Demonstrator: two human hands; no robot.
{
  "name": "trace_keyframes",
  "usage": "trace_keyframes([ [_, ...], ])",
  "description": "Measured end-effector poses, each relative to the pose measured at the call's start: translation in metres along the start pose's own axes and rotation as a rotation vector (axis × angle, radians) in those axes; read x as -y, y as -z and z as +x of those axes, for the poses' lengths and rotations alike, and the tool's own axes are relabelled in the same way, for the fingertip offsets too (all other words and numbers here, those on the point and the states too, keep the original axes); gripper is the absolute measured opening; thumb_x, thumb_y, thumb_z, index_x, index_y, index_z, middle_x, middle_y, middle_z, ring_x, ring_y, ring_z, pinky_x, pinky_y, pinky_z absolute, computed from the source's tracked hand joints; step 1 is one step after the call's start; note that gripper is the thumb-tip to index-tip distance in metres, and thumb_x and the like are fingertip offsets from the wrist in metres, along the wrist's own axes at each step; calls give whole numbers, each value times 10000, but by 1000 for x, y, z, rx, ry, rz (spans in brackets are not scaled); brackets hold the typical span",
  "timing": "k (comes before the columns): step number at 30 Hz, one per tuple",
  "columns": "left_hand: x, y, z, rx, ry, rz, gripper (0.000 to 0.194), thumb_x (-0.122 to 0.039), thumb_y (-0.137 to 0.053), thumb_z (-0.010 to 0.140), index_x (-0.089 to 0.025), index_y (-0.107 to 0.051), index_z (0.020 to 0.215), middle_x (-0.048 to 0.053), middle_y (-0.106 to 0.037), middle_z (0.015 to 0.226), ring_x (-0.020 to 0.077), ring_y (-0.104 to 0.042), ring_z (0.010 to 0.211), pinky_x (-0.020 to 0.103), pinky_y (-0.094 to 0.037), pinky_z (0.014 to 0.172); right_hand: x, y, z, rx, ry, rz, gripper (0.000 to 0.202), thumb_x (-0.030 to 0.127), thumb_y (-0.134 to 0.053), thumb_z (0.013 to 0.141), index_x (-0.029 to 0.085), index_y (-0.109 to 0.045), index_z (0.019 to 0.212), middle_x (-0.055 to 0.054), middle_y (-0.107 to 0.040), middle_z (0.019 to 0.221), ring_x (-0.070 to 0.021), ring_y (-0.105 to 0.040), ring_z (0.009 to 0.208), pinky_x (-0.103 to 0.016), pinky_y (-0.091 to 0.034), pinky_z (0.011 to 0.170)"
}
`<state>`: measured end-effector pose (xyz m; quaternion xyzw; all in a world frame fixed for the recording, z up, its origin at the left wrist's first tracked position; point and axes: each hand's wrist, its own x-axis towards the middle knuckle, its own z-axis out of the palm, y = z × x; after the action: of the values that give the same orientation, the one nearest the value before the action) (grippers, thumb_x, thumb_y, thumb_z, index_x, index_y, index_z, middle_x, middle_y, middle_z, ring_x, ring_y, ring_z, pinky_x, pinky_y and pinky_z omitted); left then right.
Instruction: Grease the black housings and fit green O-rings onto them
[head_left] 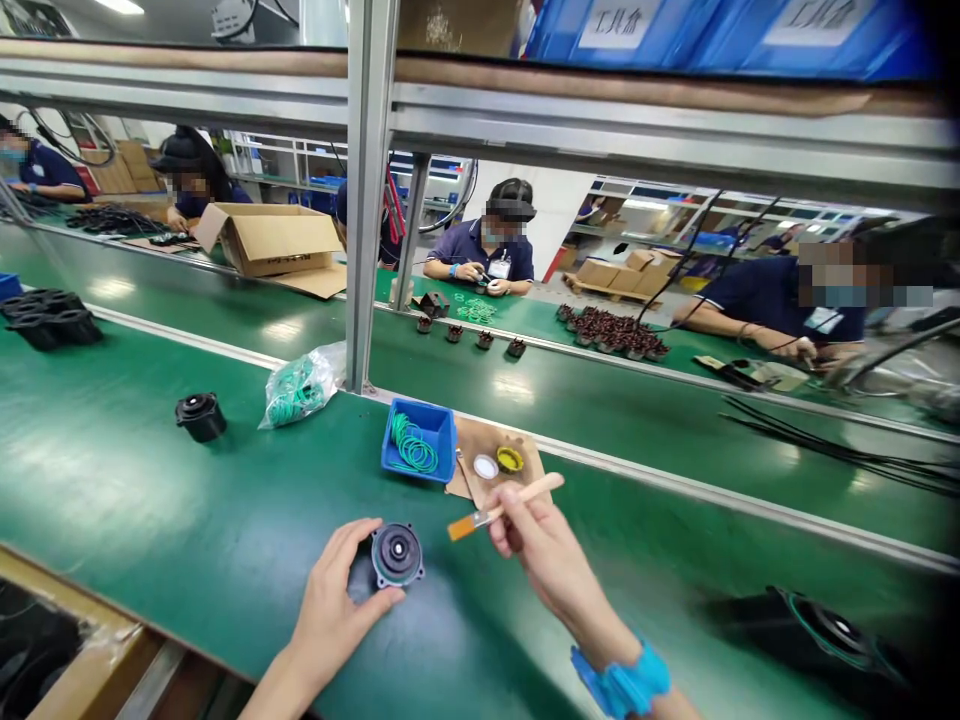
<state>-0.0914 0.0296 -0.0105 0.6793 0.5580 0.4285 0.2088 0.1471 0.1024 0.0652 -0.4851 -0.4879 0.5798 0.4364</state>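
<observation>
Left hand [330, 600] grips a black round part [397, 555] by its side, upright on the green bench [187, 520]. Right hand [544, 550] pinches a small brush [501, 510], bristle tip just right of the part, not touching.

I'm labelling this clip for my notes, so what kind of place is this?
Most likely a factory assembly line. Long green work surfaces run past seated workers, with batches of identical black parts. The left hand holds a black round part; the right hand holds a small brush.

Wooden-handled brush [501, 511]; matt black plastic part [397, 555]
</observation>
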Motion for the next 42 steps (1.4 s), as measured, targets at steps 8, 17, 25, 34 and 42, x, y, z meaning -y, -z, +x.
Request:
trace_keyframes([
  [8,2,1,1,17,12,-1,581,-428,-767,755,-228,-563,1261,106,-675,1213,273,-659,1110,422,-565,939,-20,-25,-4,184,-89,-78,606,756,-613,734,152,-566,735,35,-503,517,-68,-436,454,-191,-335,450],
  [17,-2,1,1,28,127,-137,658,-258,-843,660,-259,-581,1263,58,-711,1187,247,-691,1070,367,-579,933,-25,-27,7,231,10,-232,581,737,-531,812,159,-577,774,29,-512,545,-88,-453,476,-217,-363,470],
  [25,-4,1,1,61,145,-250,661,-138,-858,608,-266,-610,1207,22,-714,1180,228,-685,1084,356,-546,995,-11,-28,14,291,229,-391,528,636,-436,930,157,-604,786,-15,-556,711,-107,-498,586,-232,-410,540],
  [34,-9,-1,-1,24,-10,-147,696,-186,-893,589,-257,-592,1213,48,-718,1166,242,-697,1060,360,-581,945,4,-39,10,340,346,-424,530,591,-411,960,158,-601,720,-30,-602,753,-105,-534,604,-227,-431,552],
  [42,-18,-13,-1,-124,-208,86,579,-237,-845,628,-223,-566,1135,81,-731,1059,298,-700,1021,467,-595,907,3,-38,-8,130,492,-506,509,537,-465,960,184,-598,618,-30,-623,611,-112,-561,475,-237,-446,473],
])
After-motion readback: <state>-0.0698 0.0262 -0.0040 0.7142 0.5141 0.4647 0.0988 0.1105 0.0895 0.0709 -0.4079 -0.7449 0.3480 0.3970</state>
